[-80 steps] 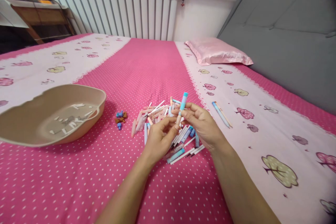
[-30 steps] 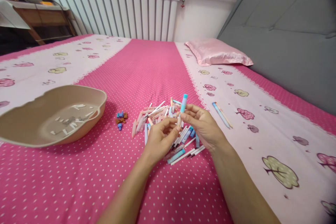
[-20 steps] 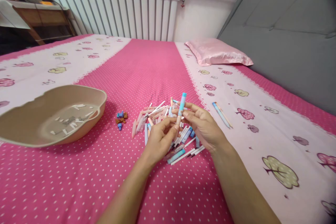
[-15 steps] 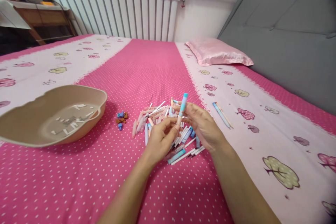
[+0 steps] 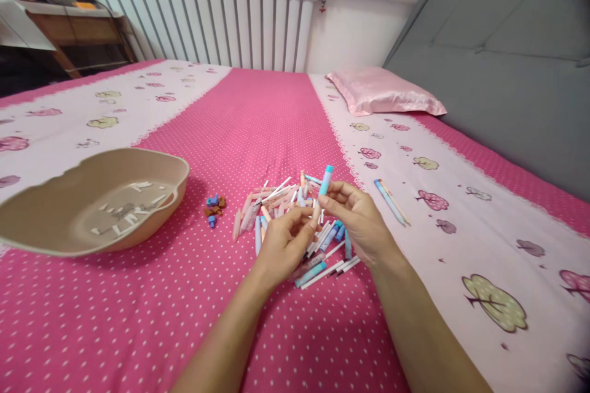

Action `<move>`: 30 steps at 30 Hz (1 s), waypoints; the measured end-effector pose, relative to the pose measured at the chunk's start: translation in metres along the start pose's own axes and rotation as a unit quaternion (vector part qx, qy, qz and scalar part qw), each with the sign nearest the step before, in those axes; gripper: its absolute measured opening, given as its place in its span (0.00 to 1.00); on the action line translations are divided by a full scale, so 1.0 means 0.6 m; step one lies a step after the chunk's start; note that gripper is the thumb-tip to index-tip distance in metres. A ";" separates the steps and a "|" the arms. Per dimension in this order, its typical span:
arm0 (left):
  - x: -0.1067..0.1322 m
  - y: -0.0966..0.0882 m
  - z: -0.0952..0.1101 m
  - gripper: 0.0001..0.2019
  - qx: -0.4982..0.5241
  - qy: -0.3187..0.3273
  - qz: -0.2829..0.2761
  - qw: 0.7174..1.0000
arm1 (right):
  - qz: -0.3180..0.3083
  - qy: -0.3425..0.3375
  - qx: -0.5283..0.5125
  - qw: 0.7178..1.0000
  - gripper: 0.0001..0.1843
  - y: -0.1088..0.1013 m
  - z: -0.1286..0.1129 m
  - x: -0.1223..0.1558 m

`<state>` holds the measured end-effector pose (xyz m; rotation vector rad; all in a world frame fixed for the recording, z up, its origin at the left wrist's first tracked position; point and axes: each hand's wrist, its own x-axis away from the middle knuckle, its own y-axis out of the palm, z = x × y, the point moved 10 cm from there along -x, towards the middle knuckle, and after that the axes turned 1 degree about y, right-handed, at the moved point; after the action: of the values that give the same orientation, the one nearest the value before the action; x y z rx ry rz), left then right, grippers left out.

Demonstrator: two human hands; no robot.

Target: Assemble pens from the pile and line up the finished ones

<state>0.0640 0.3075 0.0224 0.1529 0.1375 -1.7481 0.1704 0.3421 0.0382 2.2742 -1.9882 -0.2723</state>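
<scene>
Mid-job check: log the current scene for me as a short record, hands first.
Left hand: fingers pinch the lower, pale end of a pen
Right hand: fingers on the same pen, higher up
Pen: tilted, turquoise end up
Pile: loose white sticks and coloured tubes, under and around the hands
Left of pile: small blue and brown pieces
Far left: beige basin with white and grey bits inside
Right of pile: two pens, side by side
Surface: pink bedspread

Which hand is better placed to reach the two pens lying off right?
Probably the right hand: it's nearer the two pens than the left hand, though both hold the blue-topped pen.
</scene>
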 end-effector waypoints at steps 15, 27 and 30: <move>0.001 -0.004 -0.011 0.15 -0.020 -0.006 0.000 1.000 | -0.014 0.025 -0.002 1.000 0.19 0.008 0.006 0.001; 0.003 0.002 -0.013 0.13 -0.049 -0.015 -0.019 0.999 | 0.034 0.011 0.001 0.999 0.21 -0.004 -0.002 0.000; 0.003 0.003 -0.016 0.13 -0.065 -0.018 -0.026 0.997 | 0.048 -0.008 0.004 0.999 0.19 -0.008 -0.010 0.000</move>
<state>0.0655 0.3071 0.0124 0.0224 0.2295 -1.7870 0.1763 0.3426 0.0431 2.1801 -2.1022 -0.2747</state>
